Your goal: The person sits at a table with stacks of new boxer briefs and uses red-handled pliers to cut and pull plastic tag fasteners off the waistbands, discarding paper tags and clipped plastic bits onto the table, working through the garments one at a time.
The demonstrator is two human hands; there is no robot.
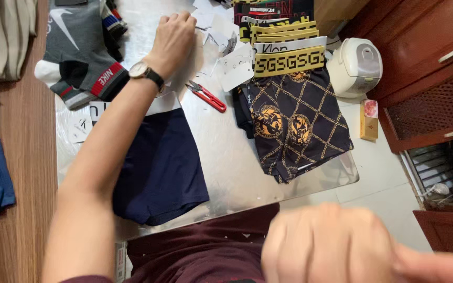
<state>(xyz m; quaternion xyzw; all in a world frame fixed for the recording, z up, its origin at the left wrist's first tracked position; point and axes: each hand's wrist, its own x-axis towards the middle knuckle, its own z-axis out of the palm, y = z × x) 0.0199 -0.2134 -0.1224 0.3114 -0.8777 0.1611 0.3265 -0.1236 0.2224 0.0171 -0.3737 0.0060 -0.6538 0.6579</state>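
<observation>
Reaching to the upper middle of the frame, the left hand [174,36] rests curled on paper tags [221,31], holding nothing visible. Navy briefs [163,167] lie flat on the tabletop [226,157], apparently untagged. The right hand [326,243] blurs at the bottom; I cannot tell its grip.

The bench [226,157] top is smooth sheet metal with a dull sheen, beside matt wood-grain boards [27,173] on the left. On it lie matt navy cloth briefs [163,167], patterned black-and-gold cloth briefs [294,126], white paper tags [234,71] and snips [205,96] with glossy red plastic handles. The left hand [174,36] wears a watch [141,69] with a shiny metal case and dark strap.
</observation>
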